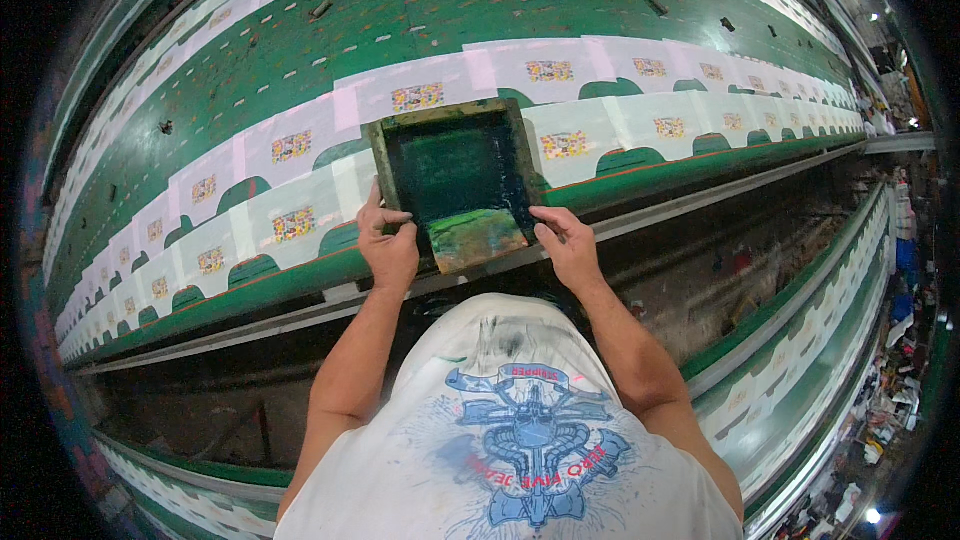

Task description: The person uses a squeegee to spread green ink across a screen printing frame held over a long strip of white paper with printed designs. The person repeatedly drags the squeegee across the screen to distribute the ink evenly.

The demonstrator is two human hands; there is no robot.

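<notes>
In front of me a screen printing frame (382, 165) with stained wooden sides lies over the row of pale fabric pieces (340, 190) on the green table. Dark green mesh (455, 170) fills most of it. Its near end carries a flat part (478, 238) smeared green, yellow and brown; whether this is separate from the frame, I cannot tell. My left hand (388, 248) grips the frame's left side near the front, one finger stretched along the outer edge. At the near right corner, the thumb and fingers of my right hand (568, 248) are closed on the rim.
Fabric pieces with colourful printed patches (293, 224) run in rows along the long green table (440, 10). Small dark clips or scraps (657, 7) dot its surface. A metal rail (690, 208) edges the near side. Another table (800, 360) with pale pieces stands at the right, beside scattered clutter (880, 420).
</notes>
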